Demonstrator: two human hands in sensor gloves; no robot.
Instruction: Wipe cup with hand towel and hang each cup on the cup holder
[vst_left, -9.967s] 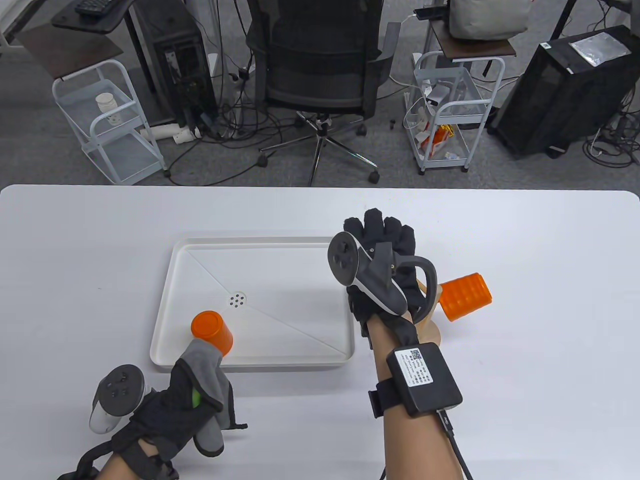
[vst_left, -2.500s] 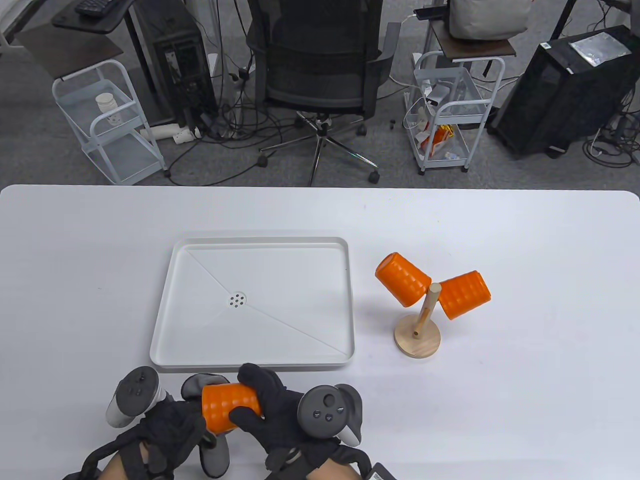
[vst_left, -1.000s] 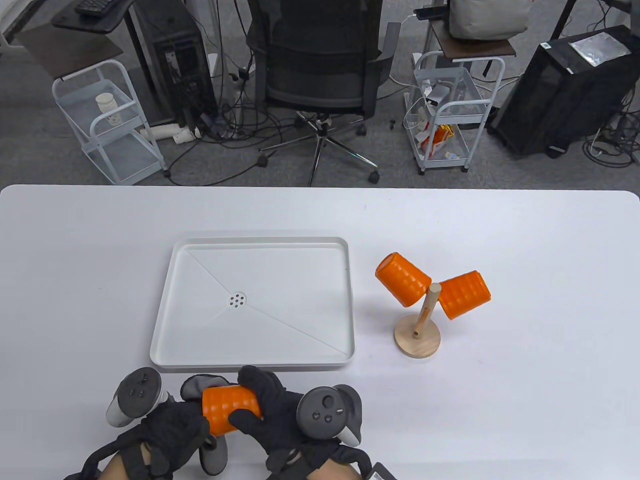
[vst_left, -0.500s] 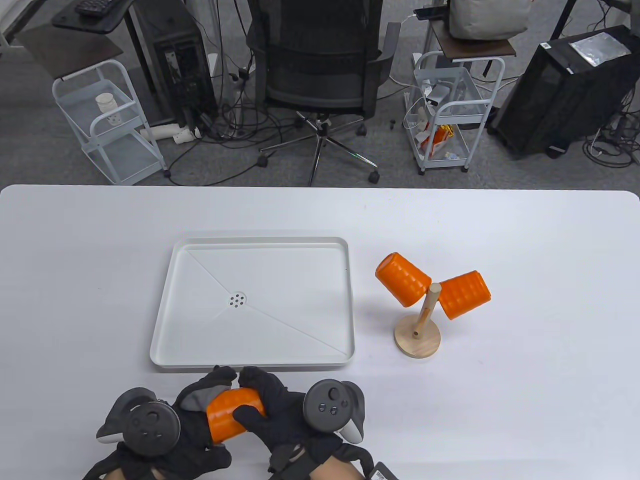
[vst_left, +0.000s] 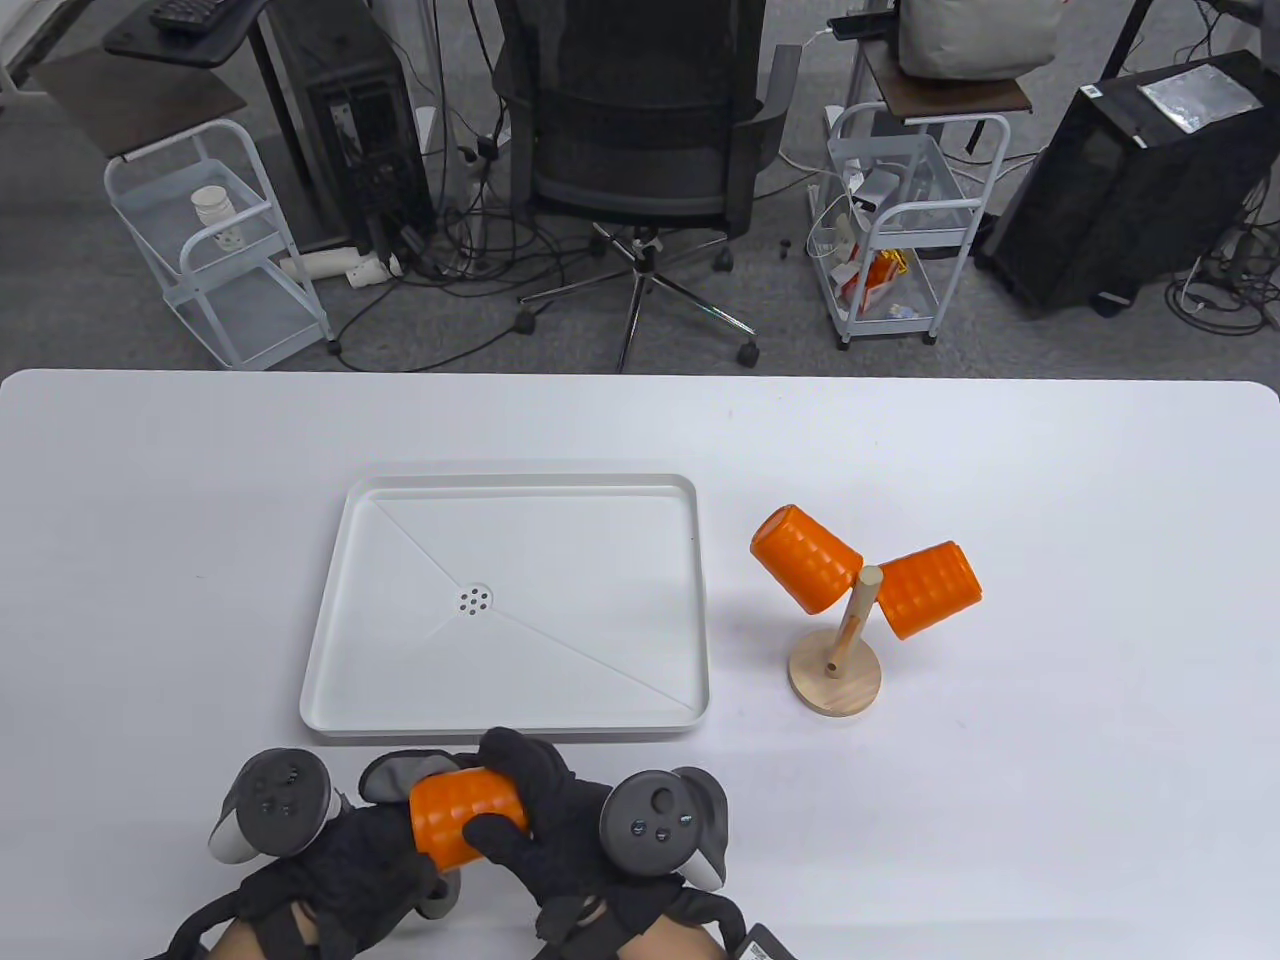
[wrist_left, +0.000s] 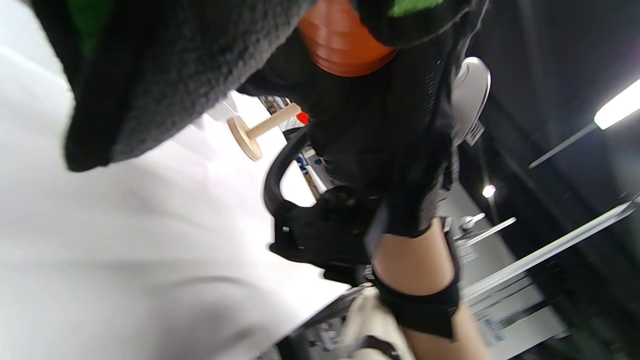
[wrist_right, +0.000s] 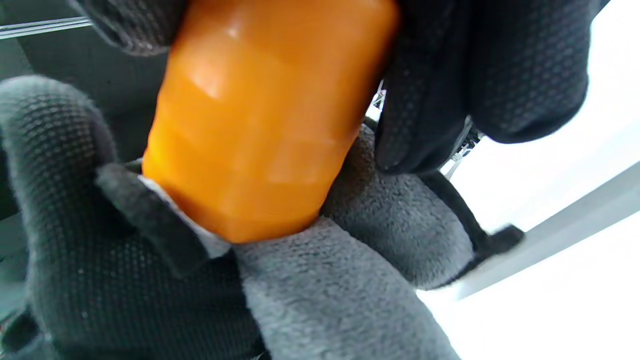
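In the table view, both hands sit at the near edge of the white surface (vst_left: 1050, 480), just in front of the white tray (vst_left: 330, 600); the right hand (vst_left: 560, 830) has its fingers and thumb curled round a ribbed orange cup (vst_left: 465, 815) lying on its side, and the left hand (vst_left: 340, 870) holds the grey hand towel (vst_left: 395, 775) against the cup's left end, its fingers curled on the cloth; to the right of the tray stands the wooden cup holder (vst_left: 835, 675), with a second cup (vst_left: 805, 555) hung on its left peg and a third cup (vst_left: 930, 588) on its right peg, both tilted and close beside the post; beyond the surface are an office chair (vst_left: 640, 120) and two white wire carts (vst_left: 215, 250). In the left wrist view, the grey towel (wrist_left: 165, 75) fills the upper left, the orange cup (wrist_left: 340, 45) shows above it at the top edge, the right hand (wrist_left: 390, 150) in its black glove hangs beyond the cup, and the holder (wrist_left: 250, 135) appears small and far off on the white surface (wrist_left: 125, 250). In the right wrist view, the cup (wrist_right: 260, 115) fills the middle; black gloved fingers (wrist_right: 525, 65) of the right hand clasp it from above, and the towel (wrist_right: 340, 280) wraps its lower end, pressed there by a gloved finger (wrist_right: 55, 200) at the left, which I take to be the left hand's.
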